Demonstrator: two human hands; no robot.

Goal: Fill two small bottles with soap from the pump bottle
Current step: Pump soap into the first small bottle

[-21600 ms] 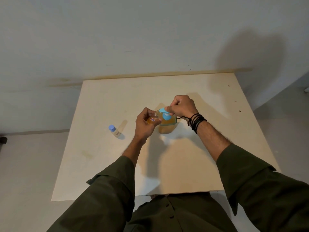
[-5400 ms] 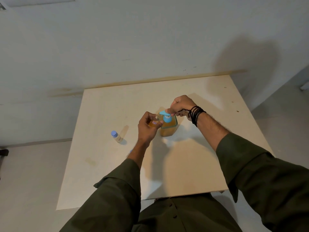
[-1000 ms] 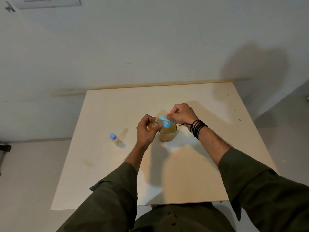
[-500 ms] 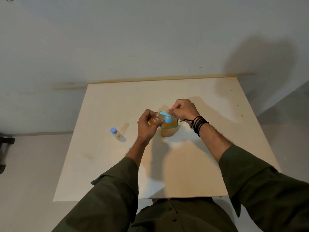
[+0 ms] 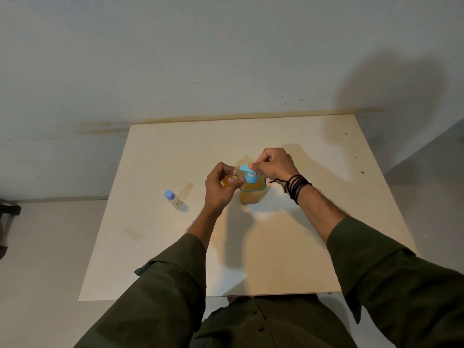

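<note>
Pump bottle (image 5: pixel 251 190) stands near centre of table (image 5: pixel 313 247). Left hand (image 5: pixel 218 190) holds small bottle (image 5: pixel 229 180) just left of it, under the spout; right hand (image 5: pixel 275 165) sits on pump head (image 5: pixel 247 170). Capped bottle (image 5: pixel 173 200) stands well left, apart, on table.

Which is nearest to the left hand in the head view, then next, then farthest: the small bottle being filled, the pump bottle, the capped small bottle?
1. Small bottle being filled, held in the left hand.
2. Pump bottle, just right of it.
3. Capped small bottle, standing apart to the left.
</note>
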